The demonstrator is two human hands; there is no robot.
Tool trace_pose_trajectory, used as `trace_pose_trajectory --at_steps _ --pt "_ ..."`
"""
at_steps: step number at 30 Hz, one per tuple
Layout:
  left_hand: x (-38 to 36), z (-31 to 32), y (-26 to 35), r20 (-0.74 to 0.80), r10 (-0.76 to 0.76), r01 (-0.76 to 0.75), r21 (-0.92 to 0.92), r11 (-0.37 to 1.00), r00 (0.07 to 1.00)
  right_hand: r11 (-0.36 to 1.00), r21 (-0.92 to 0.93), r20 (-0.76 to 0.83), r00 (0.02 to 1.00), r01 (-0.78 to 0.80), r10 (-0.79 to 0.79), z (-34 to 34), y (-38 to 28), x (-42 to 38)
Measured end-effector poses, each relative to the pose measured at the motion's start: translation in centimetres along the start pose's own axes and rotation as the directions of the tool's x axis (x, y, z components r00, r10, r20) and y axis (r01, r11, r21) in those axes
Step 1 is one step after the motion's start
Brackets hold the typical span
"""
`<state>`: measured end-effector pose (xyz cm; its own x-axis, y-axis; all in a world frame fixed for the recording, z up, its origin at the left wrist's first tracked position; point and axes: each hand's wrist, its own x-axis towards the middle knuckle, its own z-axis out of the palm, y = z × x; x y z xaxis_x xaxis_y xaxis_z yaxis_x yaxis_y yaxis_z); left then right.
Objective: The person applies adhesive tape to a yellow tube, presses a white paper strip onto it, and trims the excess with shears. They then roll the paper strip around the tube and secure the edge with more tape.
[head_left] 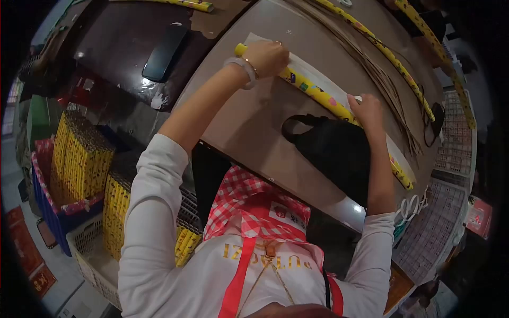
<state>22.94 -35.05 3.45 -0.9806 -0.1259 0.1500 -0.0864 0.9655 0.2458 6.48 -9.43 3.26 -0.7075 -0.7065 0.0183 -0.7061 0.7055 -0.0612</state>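
A long yellow roll of printed wrapping paper (322,97) lies slantwise across the brown table. Its outer sheet shows a pale edge along the far side. My left hand (266,58) is wrapped round the roll near its upper left end, which pokes out beyond the wrist. Further down the roll, my right hand (367,111) is closed on it, thumb and fingers bent along the pale edge. A small white bit shows at the right fingertips; I cannot make out what it is. A black cloth bag (334,153) lies on the table between my forearms.
Thin brown strips (374,69) and another narrow yellow roll (382,45) lie at the table's far side. A dark phone (165,52) rests on the dark surface at left. Crates with yellow printed bundles (79,164) stand at lower left. White scissors (411,206) are at right.
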Motion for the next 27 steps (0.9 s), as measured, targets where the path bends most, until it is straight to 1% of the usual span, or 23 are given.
trace_pose_trajectory --at_steps 2,4,5,7,8,10,11,13,14,16,17,19,20,22,23,25,26,27 --pt "0.0 0.6 -0.6 -0.001 0.009 -0.009 -0.001 1.0 1.0 1.0 0.016 0.003 1.0 -0.005 0.005 -0.2 -0.1 0.1" --pt "-0.5 0.7 -0.6 -0.02 0.004 -0.005 -0.006 1.0 1.0 0.999 0.036 -0.029 0.999 0.031 -0.03 -0.1 0.0 0.0" --pt "-0.7 0.8 -0.6 -0.012 0.011 -0.011 -0.009 1.0 1.0 0.999 0.039 -0.024 1.0 0.021 -0.02 0.0 0.2 -0.1" --pt "-1.2 0.9 -0.8 -0.054 0.038 -0.039 -0.017 0.999 0.998 0.996 0.045 -0.048 0.996 0.073 -0.071 0.2 0.3 -0.1" --pt "-1.3 1.0 -0.8 -0.047 0.042 -0.042 -0.016 0.999 0.998 0.996 0.05 -0.045 0.997 0.068 -0.066 0.0 0.2 -0.1" --pt "-1.7 1.1 -0.5 -0.177 0.094 -0.098 -0.014 0.995 0.98 0.997 0.062 0.007 0.999 0.039 -0.039 -0.4 -0.2 -0.4" --pt "-1.9 1.1 -0.5 -0.174 0.098 -0.102 -0.013 0.995 0.98 0.997 0.066 0.007 0.999 0.035 -0.035 -0.3 -0.2 -0.4" --pt "-2.1 0.9 -0.4 -0.08 0.039 -0.043 -0.044 0.998 0.996 0.998 0.066 0.004 1.0 0.019 -0.019 -0.1 -0.2 -0.5" --pt "-2.1 0.9 -0.2 -0.078 0.047 -0.05 -0.043 0.998 0.996 0.998 0.068 0.002 1.0 0.011 -0.011 -0.1 -0.1 -0.5" --pt "-2.3 0.8 0.1 -0.11 0.004 -0.01 -0.046 0.999 0.994 0.999 0.044 0.008 1.0 -0.002 0.002 0.0 -0.3 -0.7" --pt "-2.3 0.9 0.0 -0.105 0.009 -0.014 -0.047 0.999 0.994 0.999 0.047 0.011 1.0 -0.008 0.008 -0.2 -0.4 -0.8" --pt "-2.4 1.2 0.0 -0.155 0.026 -0.029 -0.018 0.999 0.988 1.0 -0.018 0.061 0.998 -0.024 0.025 -1.3 -0.7 -1.0" --pt "-2.4 1.3 0.0 -0.152 0.031 -0.036 -0.025 0.999 0.988 0.999 -0.023 0.064 0.997 -0.032 0.034 -1.5 -0.6 -1.0" --pt "-2.4 1.6 -0.1 -0.251 0.048 -0.052 -0.008 0.999 0.967 1.0 -0.028 0.111 0.994 0.009 -0.006 -2.1 -0.2 -1.0" --pt "-2.5 1.9 -0.2 -0.263 0.05 -0.053 -0.001 0.999 0.964 0.999 -0.04 0.113 0.994 -0.001 0.005 -2.8 -0.2 -1.1" --pt "-2.5 2.0 -0.2 -0.264 0.052 -0.055 -0.006 0.998 0.963 0.999 -0.001 0.242 0.97 -0.04 0.039 -4.6 -0.4 -1.2" --pt "-2.5 2.0 -0.2 -0.26 0.045 -0.046 0.003 0.999 0.964 0.999 -0.01 0.243 0.969 -0.044 0.045 -5.5 -0.4 -1.2" --pt "-2.5 2.1 0.0 -0.262 0.043 -0.046 -0.004 0.999 0.964 0.996 -0.07 0.302 0.951 -0.05 0.069 -6.5 -0.5 -1.1"
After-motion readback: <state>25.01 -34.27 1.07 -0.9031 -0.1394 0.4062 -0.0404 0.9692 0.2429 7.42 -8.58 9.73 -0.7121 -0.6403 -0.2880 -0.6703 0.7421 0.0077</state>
